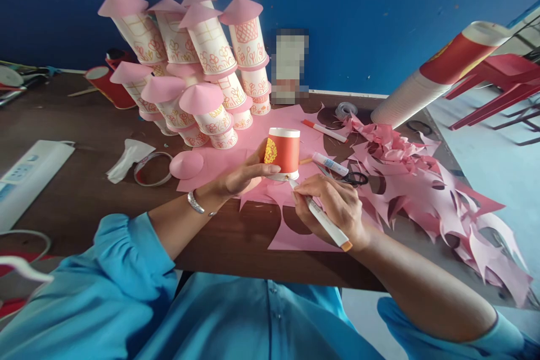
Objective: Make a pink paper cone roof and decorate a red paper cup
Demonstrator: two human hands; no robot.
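Note:
My left hand (252,171) is closed around the side of a red paper cup (289,149) with a yellow print and white bands at both ends. In my right hand (335,205) is a white marker (323,219) with an orange end; its tip meets the cup's lower white band, where a small dark mark shows. Pink paper (291,233) lies beneath both hands. Just beyond the cup are a capped red-and-white marker (324,131), a glue stick (330,163) and black-handled scissors (355,179), partly hidden by my right hand.
Several cup towers with pink cone roofs (202,98) stand at the back left. A pink cone (186,165) and a tape roll (152,169) lie left. Pink scraps (439,197) cover the right side, below a tall leaning cup stack (439,76). A blue wall (337,11) rises behind.

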